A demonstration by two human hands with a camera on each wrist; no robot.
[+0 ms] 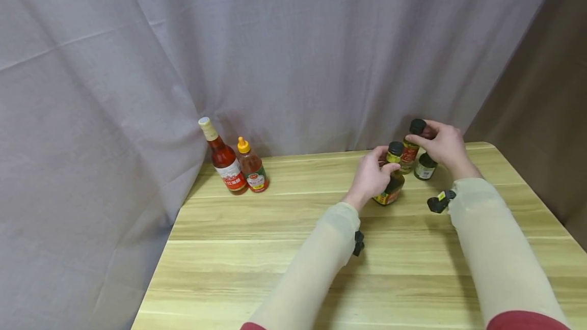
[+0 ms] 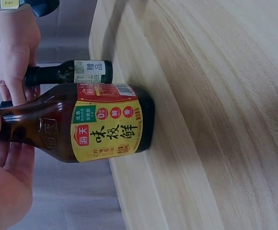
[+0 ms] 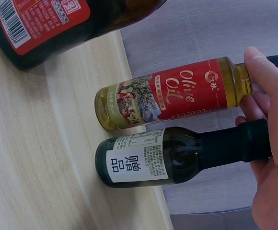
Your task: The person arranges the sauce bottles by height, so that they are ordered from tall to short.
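My left hand grips the neck of a brown soy sauce bottle with a yellow and red label and a dark cap. Close by on its right, my right hand pinches an olive oil bottle just below its black cap; the label is red. A small dark green bottle with a white label stands beside the olive oil, its neck under the right palm. In the head view, fingers partly cover the upper part of all three bottles. Whether the held bottles touch the table cannot be told.
At the table's back left stand a tall red bottle with a cream cap and a sauce squeeze bottle with a yellow tip. A grey curtain hangs behind the wooden table.
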